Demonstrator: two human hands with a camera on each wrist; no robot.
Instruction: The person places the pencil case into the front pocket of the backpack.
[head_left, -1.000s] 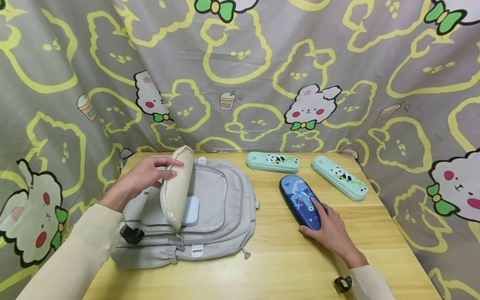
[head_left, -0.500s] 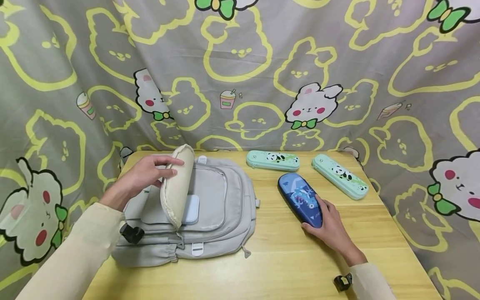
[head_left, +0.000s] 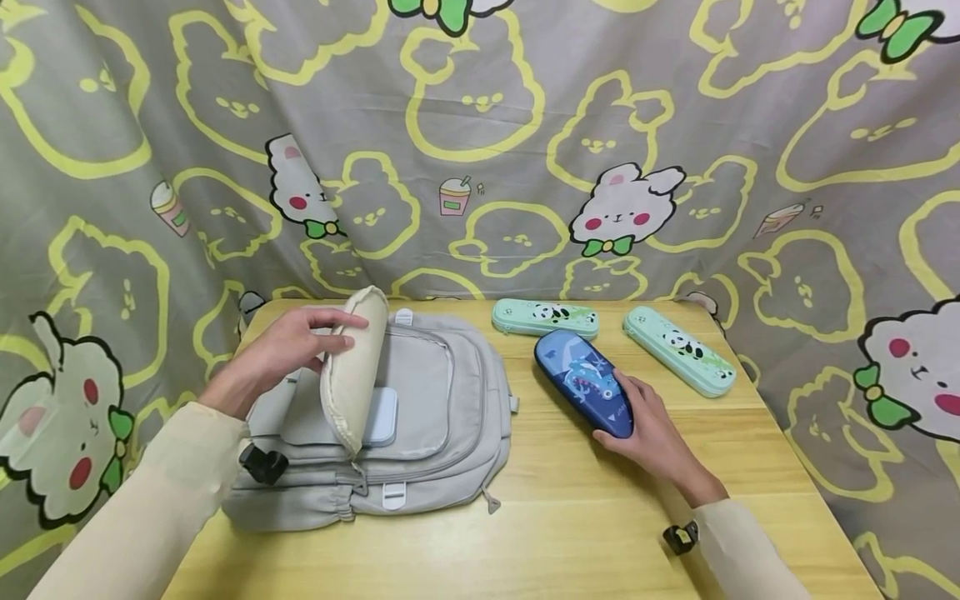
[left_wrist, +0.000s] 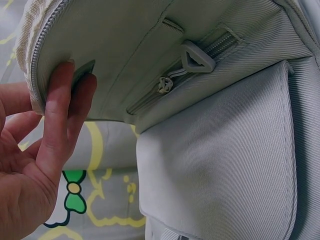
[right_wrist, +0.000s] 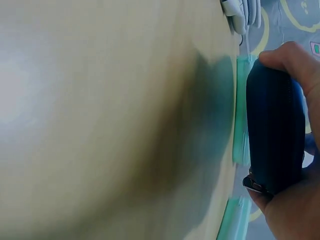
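My left hand (head_left: 296,346) pinches the edge of the raised front flap (head_left: 356,379) of a light grey backpack (head_left: 468,417), which lies on its back. In the left wrist view, the flap's zip edge runs between thumb and fingers. A pale blue flat case (head_left: 381,417) lies in the pocket under the flap. My right hand (head_left: 648,429) grips the lower end of a dark blue pencil case (head_left: 581,379) with a shark picture. In the right wrist view the pencil case (right_wrist: 275,125) is off the table, its shadow showing on the wood.
Two mint green panda pencil cases lie at the back: one lengthwise (head_left: 543,318), one slanted (head_left: 678,350) further right. The wooden table (head_left: 555,533) meets a patterned curtain (head_left: 510,250) at the back and sides.
My right hand has closed around the blue pencil case, lifted it and moved it slightly left and away from me. The left hand still holds the flap up.
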